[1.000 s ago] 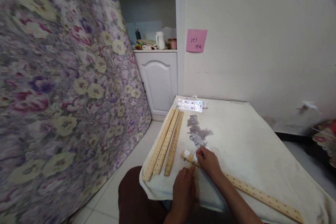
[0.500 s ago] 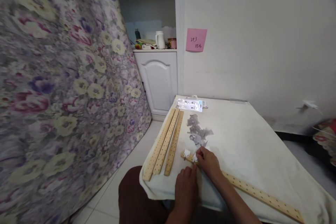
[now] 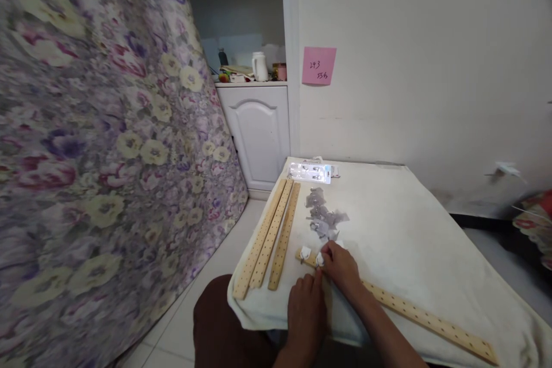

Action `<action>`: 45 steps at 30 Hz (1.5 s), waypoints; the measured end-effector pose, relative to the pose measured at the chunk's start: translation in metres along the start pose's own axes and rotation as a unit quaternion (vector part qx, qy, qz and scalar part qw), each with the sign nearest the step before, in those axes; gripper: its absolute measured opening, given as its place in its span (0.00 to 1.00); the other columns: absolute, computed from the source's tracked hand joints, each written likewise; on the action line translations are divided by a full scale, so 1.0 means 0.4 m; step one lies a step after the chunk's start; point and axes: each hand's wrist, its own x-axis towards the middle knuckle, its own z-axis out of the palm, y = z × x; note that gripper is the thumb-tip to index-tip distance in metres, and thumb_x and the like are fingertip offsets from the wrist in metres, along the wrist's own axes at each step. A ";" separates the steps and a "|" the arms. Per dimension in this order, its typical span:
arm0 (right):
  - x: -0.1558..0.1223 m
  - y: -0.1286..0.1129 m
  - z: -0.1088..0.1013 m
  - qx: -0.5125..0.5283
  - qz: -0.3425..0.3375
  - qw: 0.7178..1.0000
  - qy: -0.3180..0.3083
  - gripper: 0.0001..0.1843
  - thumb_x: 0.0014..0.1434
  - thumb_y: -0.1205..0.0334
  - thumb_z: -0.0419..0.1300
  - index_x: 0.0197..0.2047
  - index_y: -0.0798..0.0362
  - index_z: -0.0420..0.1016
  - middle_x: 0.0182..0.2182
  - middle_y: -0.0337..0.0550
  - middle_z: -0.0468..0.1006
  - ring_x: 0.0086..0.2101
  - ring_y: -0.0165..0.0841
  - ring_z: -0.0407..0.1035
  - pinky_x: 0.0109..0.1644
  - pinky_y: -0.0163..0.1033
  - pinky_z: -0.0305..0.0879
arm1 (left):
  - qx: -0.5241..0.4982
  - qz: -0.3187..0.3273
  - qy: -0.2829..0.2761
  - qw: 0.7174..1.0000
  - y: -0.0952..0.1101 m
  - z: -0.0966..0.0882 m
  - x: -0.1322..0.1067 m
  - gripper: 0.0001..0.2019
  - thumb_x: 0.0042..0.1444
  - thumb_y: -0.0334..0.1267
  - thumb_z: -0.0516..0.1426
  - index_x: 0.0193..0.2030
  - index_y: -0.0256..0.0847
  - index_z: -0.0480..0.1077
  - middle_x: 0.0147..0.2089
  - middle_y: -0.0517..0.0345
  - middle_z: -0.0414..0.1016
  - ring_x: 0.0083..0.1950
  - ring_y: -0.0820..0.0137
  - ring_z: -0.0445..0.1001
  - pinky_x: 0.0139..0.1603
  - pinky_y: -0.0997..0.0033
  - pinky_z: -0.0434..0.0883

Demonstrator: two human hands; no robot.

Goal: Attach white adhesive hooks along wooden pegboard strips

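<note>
A long wooden strip with rows of holes (image 3: 431, 318) lies slantwise across the front of the covered table. Two small white pieces with metal hooks sit at its left end: an outer white hook (image 3: 305, 252) and an inner white hook (image 3: 319, 259). My right hand (image 3: 344, 269) pinches at the inner hook's right side, its fingertips partly hidden. From the near side, my left hand (image 3: 307, 306) has its fingers curled, and its index fingertip meets the same hook's lower edge. Just beyond lies a pile of grey film packets (image 3: 323, 215).
Three more perforated wooden strips (image 3: 282, 238) lie side by side along the table's left part. A clear blister pack with hooks (image 3: 309, 172) is at the far edge. A white cabinet (image 3: 259, 132) and a floral curtain (image 3: 107, 155) stand to the left.
The view has shifted slightly. Both hands stay at the inner hook with almost the same grip, and the strips and packets lie as before.
</note>
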 end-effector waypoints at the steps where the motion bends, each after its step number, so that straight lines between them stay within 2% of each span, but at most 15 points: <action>1: 0.000 0.000 0.000 0.001 0.000 1.000 0.000 0.08 0.56 0.66 0.51 0.32 0.50 0.71 0.32 0.39 0.78 0.33 0.32 0.69 0.32 0.33 0.51 | 0.001 -0.001 -0.003 1.000 0.000 -0.001 0.001 0.27 0.54 0.24 0.52 0.61 0.41 0.59 0.41 0.55 0.69 0.40 0.66 0.66 0.40 0.66 0.61; 18: 0.001 0.007 -0.003 0.012 -0.010 1.000 0.007 0.07 0.56 0.66 0.52 0.31 0.50 0.70 0.31 0.38 0.77 0.33 0.31 0.68 0.33 0.33 0.51 | -0.025 -0.004 -0.029 0.999 0.008 -0.017 0.008 0.27 0.55 0.25 0.50 0.62 0.43 0.58 0.42 0.54 0.69 0.41 0.64 0.66 0.40 0.65 0.61; 22: 0.002 0.011 -0.004 0.028 -0.015 0.999 0.004 0.08 0.56 0.66 0.52 0.33 0.50 0.72 0.32 0.39 0.78 0.34 0.32 0.69 0.34 0.33 0.53 | -0.071 -0.004 -0.002 0.997 0.000 -0.010 -0.001 0.24 0.57 0.25 0.48 0.61 0.41 0.60 0.43 0.53 0.70 0.43 0.64 0.67 0.43 0.65 0.64; 26: 0.005 0.014 -0.007 0.043 -0.022 0.999 0.001 0.09 0.55 0.67 0.52 0.34 0.50 0.73 0.34 0.40 0.79 0.35 0.32 0.70 0.37 0.33 0.55 | -0.155 -0.004 0.053 0.986 -0.011 -0.002 -0.010 0.20 0.60 0.30 0.45 0.60 0.37 0.59 0.48 0.48 0.69 0.48 0.64 0.67 0.50 0.64 0.66; 29: 0.008 0.017 -0.013 0.048 -0.019 0.999 -0.003 0.09 0.55 0.67 0.52 0.33 0.51 0.74 0.33 0.40 0.79 0.35 0.31 0.70 0.37 0.32 0.55 | -0.195 -0.012 0.068 0.978 -0.014 -0.002 -0.008 0.20 0.61 0.32 0.44 0.60 0.35 0.57 0.52 0.45 0.67 0.52 0.63 0.66 0.52 0.62 0.66; 37: 0.006 0.047 -0.029 0.044 -0.020 0.999 -0.024 0.09 0.54 0.66 0.52 0.32 0.51 0.74 0.31 0.40 0.78 0.32 0.31 0.69 0.33 0.31 0.54 | -0.176 -0.003 0.027 0.984 0.002 -0.014 0.002 0.20 0.59 0.31 0.46 0.59 0.38 0.60 0.47 0.48 0.69 0.47 0.61 0.67 0.46 0.59 0.67; 45: 0.004 0.061 -0.029 0.042 -0.029 0.999 -0.017 0.10 0.54 0.66 0.52 0.33 0.51 0.75 0.32 0.40 0.79 0.33 0.31 0.70 0.35 0.31 0.56 | -0.136 0.007 0.013 0.991 0.008 -0.016 0.005 0.22 0.58 0.29 0.47 0.59 0.41 0.61 0.45 0.49 0.69 0.45 0.62 0.68 0.44 0.62 0.67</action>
